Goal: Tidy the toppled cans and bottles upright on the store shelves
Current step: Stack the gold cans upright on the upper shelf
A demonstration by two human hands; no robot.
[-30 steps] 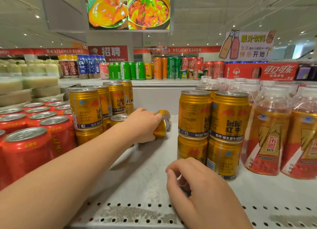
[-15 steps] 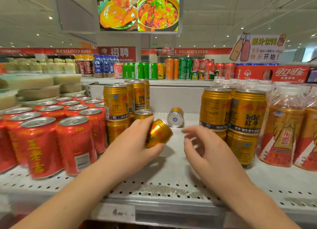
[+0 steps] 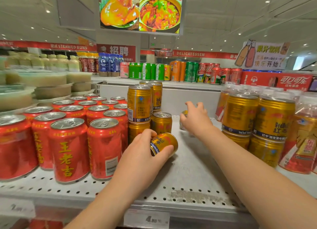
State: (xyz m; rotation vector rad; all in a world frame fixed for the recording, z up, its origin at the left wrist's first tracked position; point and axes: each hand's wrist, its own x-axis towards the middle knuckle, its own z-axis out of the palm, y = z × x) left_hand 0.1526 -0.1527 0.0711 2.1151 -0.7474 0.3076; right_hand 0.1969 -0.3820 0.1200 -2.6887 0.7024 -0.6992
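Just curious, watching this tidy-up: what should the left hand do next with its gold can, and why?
Probably tip the gold can upright onto the bare shelf: the left hand grips it tilted on its side, right beside a standing gold can.

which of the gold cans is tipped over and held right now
The gold can in the left hand, tilted on its side near the shelf front. The stacked gold cans stand upright; the back can by the right hand is mostly hidden.
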